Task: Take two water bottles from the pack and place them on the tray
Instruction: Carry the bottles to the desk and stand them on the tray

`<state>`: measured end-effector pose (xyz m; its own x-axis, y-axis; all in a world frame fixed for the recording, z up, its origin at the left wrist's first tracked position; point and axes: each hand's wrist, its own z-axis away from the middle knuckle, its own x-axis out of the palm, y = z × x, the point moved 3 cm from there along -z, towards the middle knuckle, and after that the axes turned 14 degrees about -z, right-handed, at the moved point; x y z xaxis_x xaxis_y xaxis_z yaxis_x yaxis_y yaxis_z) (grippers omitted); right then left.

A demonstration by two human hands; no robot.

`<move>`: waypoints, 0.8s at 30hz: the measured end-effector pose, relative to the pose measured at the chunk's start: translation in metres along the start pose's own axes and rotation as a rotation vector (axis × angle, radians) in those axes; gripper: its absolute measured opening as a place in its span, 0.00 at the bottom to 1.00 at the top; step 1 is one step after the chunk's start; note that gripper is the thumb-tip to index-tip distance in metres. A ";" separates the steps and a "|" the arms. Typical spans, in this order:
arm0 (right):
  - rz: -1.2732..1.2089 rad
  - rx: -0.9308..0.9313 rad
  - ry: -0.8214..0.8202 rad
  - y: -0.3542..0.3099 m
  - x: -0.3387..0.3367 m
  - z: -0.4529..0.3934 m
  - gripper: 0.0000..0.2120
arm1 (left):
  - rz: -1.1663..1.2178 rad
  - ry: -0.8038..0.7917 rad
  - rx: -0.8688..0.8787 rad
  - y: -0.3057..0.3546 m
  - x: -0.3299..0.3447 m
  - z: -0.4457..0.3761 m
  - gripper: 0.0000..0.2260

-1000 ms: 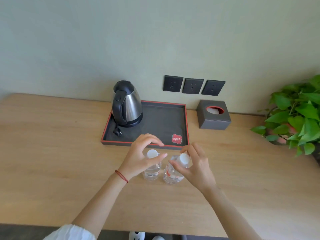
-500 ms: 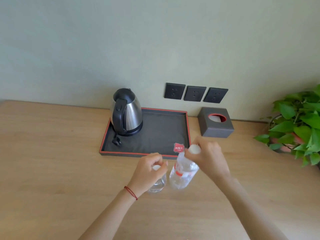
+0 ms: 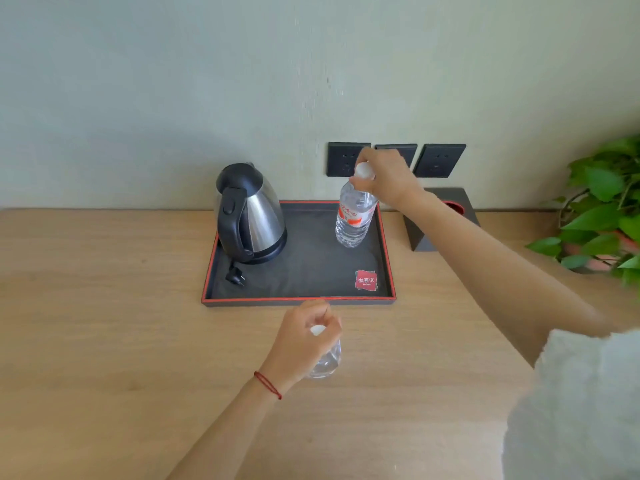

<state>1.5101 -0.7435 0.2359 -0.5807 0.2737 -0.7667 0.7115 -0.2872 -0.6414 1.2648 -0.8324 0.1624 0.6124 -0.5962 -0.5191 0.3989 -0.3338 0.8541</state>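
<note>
Since the earlier frame, the right hand has carried its water bottle off the wooden desk and over the tray, to the tray's 2 o'clock corner. The fingers are closed around the white cap and neck. The bottle hangs slightly tilted, its base at or just above the dark liner; contact cannot be confirmed. An electric kettle occupies the 10 o'clock area of the tray, well apart from the bottle, with its plug lying at 7 o'clock and a red logo card at 5 o'clock.

The left hand grips the second bottle from above at the cap. This bottle stands on the desk just beyond the tray's 6 o'clock edge, still outside it.

Handling: both bottles appear full, so moderately heavy for their size. The thin clear walls are likely to flex and be smooth under pressure; the ribbed cap and rigid neck offer the firmest hold. Lower each bottle vertically before release, since a tilted base may tip it. Placement of the second bottle remains outstanding.
</note>
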 end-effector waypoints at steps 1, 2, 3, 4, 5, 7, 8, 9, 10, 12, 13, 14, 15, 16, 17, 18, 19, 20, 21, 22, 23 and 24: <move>0.054 -0.004 -0.037 0.000 0.002 -0.007 0.15 | -0.001 -0.001 0.001 0.000 0.000 0.000 0.14; 0.107 -0.011 -0.073 0.000 0.004 -0.014 0.16 | 0.000 0.003 -0.002 -0.001 0.001 0.000 0.14; 0.153 -0.015 -0.099 0.002 0.005 -0.019 0.16 | 0.002 0.012 -0.012 -0.002 0.001 0.001 0.14; 0.187 -0.009 -0.109 0.004 0.006 -0.025 0.16 | 0.005 0.021 -0.024 -0.003 0.002 0.001 0.13; 0.215 0.005 -0.106 0.007 0.006 -0.029 0.16 | 0.007 0.028 -0.037 -0.004 0.002 0.001 0.11; 0.253 0.031 -0.084 0.011 0.006 -0.038 0.15 | 0.012 0.030 -0.053 -0.005 0.002 0.002 0.09; 0.264 0.035 -0.075 0.013 0.006 -0.042 0.14 | 0.011 0.027 -0.053 -0.005 0.002 0.002 0.09; 0.276 0.029 -0.075 0.014 0.006 -0.046 0.14 | 0.007 0.025 -0.050 -0.004 0.002 0.002 0.09; 0.288 0.020 -0.077 0.015 0.006 -0.049 0.14 | 0.005 0.025 -0.046 -0.003 0.001 0.002 0.09; 0.306 0.007 -0.072 0.016 0.005 -0.054 0.14 | 0.011 0.027 -0.039 -0.002 0.000 0.002 0.09; 0.311 0.006 -0.069 0.017 0.005 -0.055 0.14 | 0.016 0.024 -0.040 -0.001 0.000 0.002 0.09; 0.318 0.002 -0.067 0.017 0.006 -0.057 0.14 | 0.023 0.020 -0.042 -0.001 -0.001 0.002 0.09; 0.327 -0.006 -0.064 0.017 0.007 -0.058 0.14 | 0.027 0.018 -0.045 -0.002 -0.001 0.002 0.10; 0.334 -0.013 -0.060 0.016 0.008 -0.060 0.14 | 0.029 0.014 -0.045 -0.002 -0.001 0.002 0.10; 0.335 -0.016 -0.051 0.015 0.010 -0.061 0.14 | 0.029 0.008 -0.043 -0.002 -0.002 0.002 0.11; 0.329 -0.016 -0.038 0.014 0.011 -0.063 0.14 | 0.027 0.003 -0.041 -0.002 -0.002 0.002 0.12; 0.322 -0.016 -0.024 0.013 0.012 -0.064 0.14 | 0.024 0.000 -0.041 -0.002 -0.002 0.002 0.12; 0.315 -0.014 -0.009 0.013 0.014 -0.065 0.14 | 0.019 -0.003 -0.045 -0.001 -0.002 0.002 0.12; 0.309 -0.009 0.007 0.012 0.015 -0.065 0.14 | 0.017 -0.009 -0.048 0.000 -0.003 0.002 0.12; 0.306 -0.003 0.022 0.012 0.017 -0.066 0.14 | 0.017 -0.019 -0.047 0.001 -0.004 0.003 0.12; 0.304 0.005 0.037 0.012 0.017 -0.066 0.14 | 0.013 -0.045 -0.036 0.003 -0.005 0.003 0.10; 0.304 0.010 0.046 0.012 0.017 -0.067 0.13 | 0.003 -0.086 -0.016 0.004 -0.009 0.004 0.09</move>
<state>1.5356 -0.6810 0.2170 -0.3227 0.2149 -0.9218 0.8458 -0.3717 -0.3827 1.2586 -0.8311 0.1703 0.5533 -0.6578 -0.5110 0.4082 -0.3207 0.8547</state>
